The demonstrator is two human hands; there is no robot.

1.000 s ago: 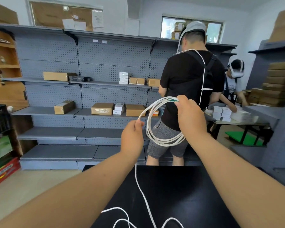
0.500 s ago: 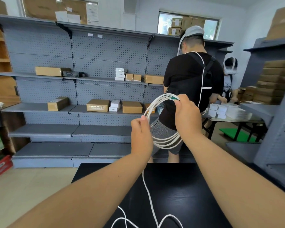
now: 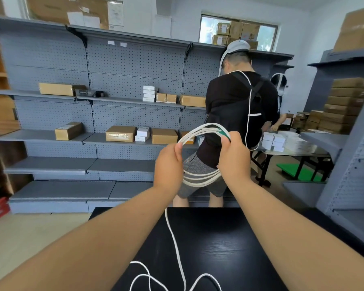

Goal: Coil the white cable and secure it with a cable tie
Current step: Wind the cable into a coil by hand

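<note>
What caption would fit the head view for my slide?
Left hand and right hand hold a partly wound white cable above a black table, its loose tail lying on it.

Glossy wood-grain table [image 3: 219, 244] – cardboard boxes [image 3: 120, 133]

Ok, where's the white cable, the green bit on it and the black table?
white cable [image 3: 194, 133]: head view, top arc of the coil.
green bit [image 3: 224, 134]: head view, its middle.
black table [image 3: 229, 248]: head view, bare top.

Stockroom; pegboard shelving [image 3: 135, 66], cartons [image 3: 121, 133]
</note>
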